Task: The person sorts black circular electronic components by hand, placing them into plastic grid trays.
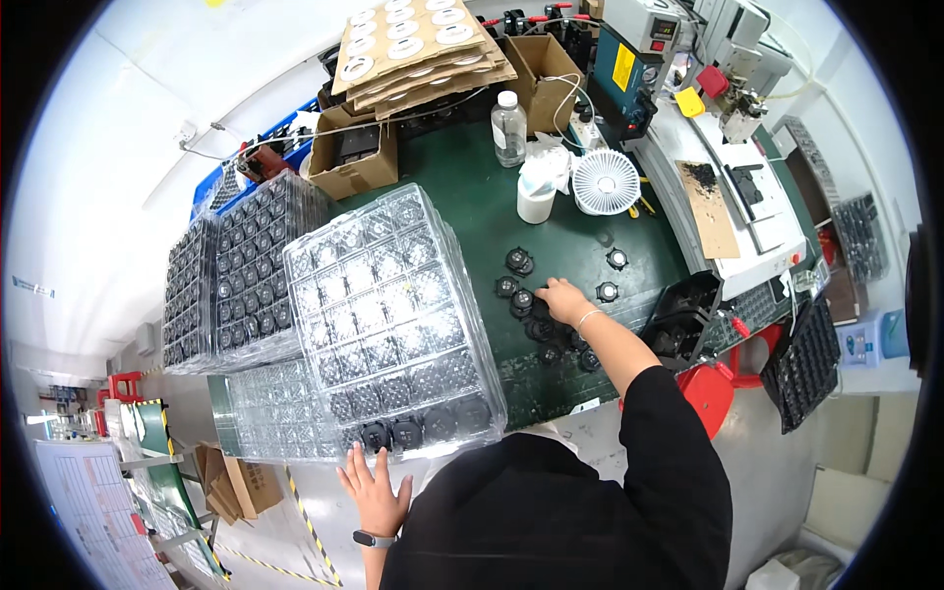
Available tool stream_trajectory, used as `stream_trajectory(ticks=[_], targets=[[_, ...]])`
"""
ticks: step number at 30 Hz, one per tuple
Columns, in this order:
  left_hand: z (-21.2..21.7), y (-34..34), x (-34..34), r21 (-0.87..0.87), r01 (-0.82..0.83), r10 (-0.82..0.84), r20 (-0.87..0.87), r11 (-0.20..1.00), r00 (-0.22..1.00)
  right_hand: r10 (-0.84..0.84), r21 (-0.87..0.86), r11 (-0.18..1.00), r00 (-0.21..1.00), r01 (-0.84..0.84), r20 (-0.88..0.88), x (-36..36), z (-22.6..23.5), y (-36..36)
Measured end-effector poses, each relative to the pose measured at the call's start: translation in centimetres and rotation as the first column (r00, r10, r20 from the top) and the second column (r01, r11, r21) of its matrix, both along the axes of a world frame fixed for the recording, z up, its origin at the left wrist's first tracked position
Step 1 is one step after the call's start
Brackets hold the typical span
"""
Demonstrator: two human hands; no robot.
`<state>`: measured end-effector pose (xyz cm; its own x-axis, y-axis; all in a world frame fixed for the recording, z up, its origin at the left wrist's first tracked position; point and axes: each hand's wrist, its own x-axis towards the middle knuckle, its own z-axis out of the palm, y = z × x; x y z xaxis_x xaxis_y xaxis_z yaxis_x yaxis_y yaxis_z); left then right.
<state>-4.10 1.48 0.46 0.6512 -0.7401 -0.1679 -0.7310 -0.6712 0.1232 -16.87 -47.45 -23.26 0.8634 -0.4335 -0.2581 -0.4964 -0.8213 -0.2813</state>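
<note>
My left hand (378,498) is open, fingers spread, at the near edge of a clear plastic blister tray (379,295) that tops a stack. Just beyond its fingertips, a black round part (375,436) sits in the tray's front row, with another black part (406,434) beside it. My right hand (566,301) reaches over the green table, fingers curled together at the rim of a black round part (522,302) in a loose cluster. The hand partly covers that cluster. Two separate round parts, one (617,259) behind the other (608,291), lie to its right.
Filled trays (258,261) are stacked at the left. At the back stand cardboard sheets (423,54), an open carton (354,152), a clear bottle (508,130), a white tub (535,202) and a small white fan (606,183). A black bin (681,320) and red stool (706,398) are at the right.
</note>
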Motion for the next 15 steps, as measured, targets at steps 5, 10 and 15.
stream_trajectory(ticks=[5,10,15], targets=[[0.0,0.2,0.1,0.016,-0.012,0.012,-0.016,1.000,1.000,-0.310,0.170,0.946,0.924,0.276,0.226,-1.0,2.9,-1.8],[-0.5,1.2,0.4,-0.009,-0.032,0.032,-0.026,0.999,0.999,-0.240,0.209,0.960,0.929,0.185,0.281,-6.2,7.7,0.7],[-0.5,0.2,0.8,-0.034,0.009,-0.010,-0.048,0.999,0.999,-0.210,0.218,0.963,0.946,0.158,0.246,-10.4,3.9,6.1]])
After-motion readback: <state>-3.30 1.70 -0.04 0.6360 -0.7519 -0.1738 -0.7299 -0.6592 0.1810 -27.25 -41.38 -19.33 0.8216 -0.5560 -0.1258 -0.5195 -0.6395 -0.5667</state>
